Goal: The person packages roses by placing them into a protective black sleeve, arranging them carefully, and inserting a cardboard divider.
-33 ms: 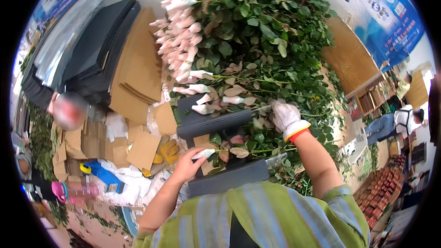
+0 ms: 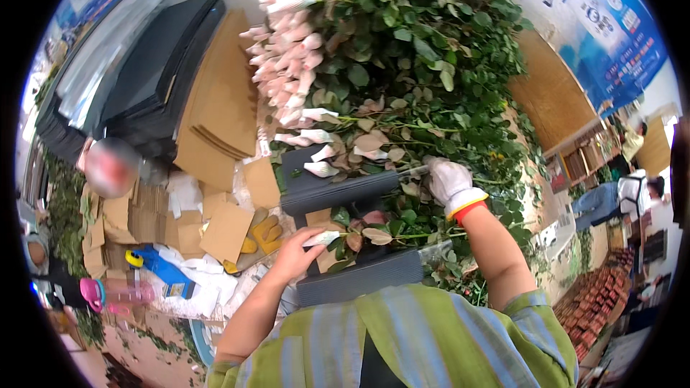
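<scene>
My bare left hand [image 2: 296,253] is closed round the head of a rose [image 2: 322,238], whose bud is wrapped in a white net sleeve. Its leafy stem runs rightward across a black ridged stand [image 2: 359,278]. My right hand [image 2: 451,185], in a white glove with a yellow and red cuff, is curled among the leaves right of the stand's far bar [image 2: 341,192]; whatever its fingers grip is hidden. Beyond that bar lie several more sleeved roses [image 2: 321,169], heads to the left. Behind them rises a big heap of leafy stems [image 2: 431,65] with pale pink sleeved buds [image 2: 291,57].
Cardboard sheets [image 2: 215,122] and black boards [image 2: 154,65] lean at the left. Yellow-orange gloves [image 2: 264,233], a blue tape dispenser [image 2: 162,271] and a pink bottle [image 2: 115,294] lie nearer. People [image 2: 625,194] stand at the far right, past a brown board [image 2: 550,93].
The view has shifted very slightly, so everything sits a little farther right. Both hands keep their places beside the rose and the leaves.
</scene>
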The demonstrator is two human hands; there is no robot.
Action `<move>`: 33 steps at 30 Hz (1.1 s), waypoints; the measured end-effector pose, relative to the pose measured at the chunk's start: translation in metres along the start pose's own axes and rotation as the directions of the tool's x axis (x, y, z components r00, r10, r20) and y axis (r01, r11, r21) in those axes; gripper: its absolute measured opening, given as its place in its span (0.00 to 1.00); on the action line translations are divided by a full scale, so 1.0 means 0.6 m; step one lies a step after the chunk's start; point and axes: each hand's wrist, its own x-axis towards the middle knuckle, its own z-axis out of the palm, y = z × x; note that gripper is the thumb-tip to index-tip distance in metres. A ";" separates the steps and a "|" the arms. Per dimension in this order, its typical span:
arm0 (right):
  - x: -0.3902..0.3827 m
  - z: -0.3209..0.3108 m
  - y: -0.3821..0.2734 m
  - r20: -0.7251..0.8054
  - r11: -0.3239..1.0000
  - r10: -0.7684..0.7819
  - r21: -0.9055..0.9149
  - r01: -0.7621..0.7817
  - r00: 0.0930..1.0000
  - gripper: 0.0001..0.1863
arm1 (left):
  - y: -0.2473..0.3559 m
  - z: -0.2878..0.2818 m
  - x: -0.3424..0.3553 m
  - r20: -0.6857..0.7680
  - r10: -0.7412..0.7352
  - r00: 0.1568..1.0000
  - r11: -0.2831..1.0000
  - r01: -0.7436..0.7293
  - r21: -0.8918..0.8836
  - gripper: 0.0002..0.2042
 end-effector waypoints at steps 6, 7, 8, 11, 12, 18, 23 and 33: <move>-0.026 -0.178 -0.022 -0.470 0.985 -0.129 0.041 0.168 0.873 0.17 | -0.025 -0.013 0.002 0.047 0.001 0.999 0.998 0.002 -0.066 0.21; -0.045 -0.208 -0.040 -0.377 0.916 -0.018 0.365 0.166 0.926 0.17 | -0.026 -0.013 -0.004 0.056 -0.073 0.996 0.993 0.078 -0.086 0.21; -0.059 -0.242 -0.077 -0.249 0.872 -0.085 0.451 0.193 0.965 0.17 | -0.026 -0.012 -0.014 0.022 -0.090 0.996 0.992 0.091 -0.085 0.21; -0.075 -0.220 -0.112 0.142 0.822 -0.245 0.555 0.128 0.959 0.17 | -0.008 -0.011 -0.025 0.066 -0.043 0.997 0.998 0.046 -0.047 0.19; -0.080 -0.169 -0.100 -0.008 0.761 -0.469 0.504 0.409 0.883 0.19 | -0.013 -0.010 -0.032 0.085 0.019 0.996 0.999 -0.015 -0.040 0.19; -0.097 0.057 -0.069 -0.077 0.578 -0.719 0.486 0.656 0.691 0.12 | -0.035 0.011 -0.063 0.029 0.049 0.998 0.997 -0.050 0.064 0.20; -0.093 0.050 -0.078 -0.023 0.605 -0.752 0.372 0.704 0.658 0.08 | 0.014 -0.011 -0.049 0.031 0.328 0.944 0.784 -0.290 0.549 0.21; 0.037 -0.133 -0.068 -0.203 0.672 0.096 0.736 0.087 0.974 0.19 | -0.026 -0.007 -0.050 0.226 0.108 0.968 0.989 -0.127 0.071 0.16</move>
